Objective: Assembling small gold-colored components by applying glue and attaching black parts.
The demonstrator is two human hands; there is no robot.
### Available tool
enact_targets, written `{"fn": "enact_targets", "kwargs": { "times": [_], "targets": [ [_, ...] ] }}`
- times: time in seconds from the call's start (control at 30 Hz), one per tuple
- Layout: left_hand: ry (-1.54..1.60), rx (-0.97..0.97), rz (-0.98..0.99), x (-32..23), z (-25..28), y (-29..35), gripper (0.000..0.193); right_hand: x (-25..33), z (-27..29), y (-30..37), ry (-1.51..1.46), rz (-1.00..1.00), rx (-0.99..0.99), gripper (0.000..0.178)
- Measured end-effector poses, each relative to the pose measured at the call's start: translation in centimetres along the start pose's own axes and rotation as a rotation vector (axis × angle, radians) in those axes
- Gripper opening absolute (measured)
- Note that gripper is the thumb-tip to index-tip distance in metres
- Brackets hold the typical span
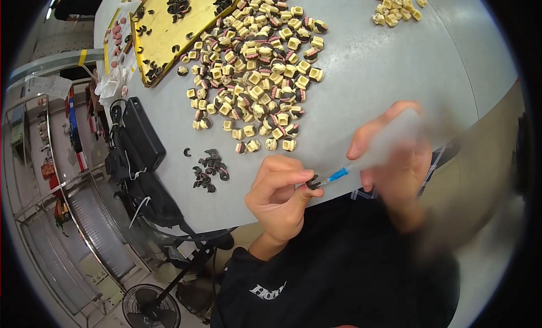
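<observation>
Between the thumb and forefinger of my left hand (279, 201) is a small black curved piece (313, 183), held just above the table's near edge. My right hand (395, 158) grips a translucent squeeze bottle (389, 137), blurred at its upper end. The bottle's blue needle tip (338, 174) points left at the black piece; its thin end is at or very near it, and I cannot tell whether they touch. To the left of my left hand lies a loose group of similar black curved pieces (211, 169).
A large heap of cream, black and pink parts (254, 79) spreads over the grey table (361, 62). Behind it at left sits a yellow tray (164, 29) with black pieces. More cream parts (395, 7) lie far right. A black device with cables (143, 133) stands on the left edge.
</observation>
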State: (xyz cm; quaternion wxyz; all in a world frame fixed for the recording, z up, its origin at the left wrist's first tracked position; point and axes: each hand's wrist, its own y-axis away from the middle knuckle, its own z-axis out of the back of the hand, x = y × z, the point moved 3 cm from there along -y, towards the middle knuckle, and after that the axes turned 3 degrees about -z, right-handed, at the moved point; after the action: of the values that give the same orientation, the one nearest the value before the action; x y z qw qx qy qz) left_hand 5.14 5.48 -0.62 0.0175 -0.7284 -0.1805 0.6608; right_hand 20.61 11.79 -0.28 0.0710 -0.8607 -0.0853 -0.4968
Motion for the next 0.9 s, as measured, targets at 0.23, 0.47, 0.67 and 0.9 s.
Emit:
{"fn": "enact_targets", "kwargs": {
  "times": [0.23,0.47,0.67,0.9],
  "targets": [
    [0.025,-0.017,0.021,-0.19,-0.32,-0.09,0.019,-0.07,-0.07,-0.09,-0.017,0.009,0.033,0.035],
    [-0.003,-0.002,0.003,-0.14,-0.13,-0.1,0.019,-0.2,-0.13,-0.07,-0.035,0.029,0.037,0.033],
    [-0.008,-0.004,0.0,-0.03,-0.17,-0.09,0.021,-0.19,-0.1,-0.1,-0.031,0.042,0.025,0.032],
    [0.003,-0.007,0.014,0.05,-0.11,-0.04,0.021,-0.03,-0.01,-0.16,-0.003,0.046,0.009,0.031]
  ]
}}
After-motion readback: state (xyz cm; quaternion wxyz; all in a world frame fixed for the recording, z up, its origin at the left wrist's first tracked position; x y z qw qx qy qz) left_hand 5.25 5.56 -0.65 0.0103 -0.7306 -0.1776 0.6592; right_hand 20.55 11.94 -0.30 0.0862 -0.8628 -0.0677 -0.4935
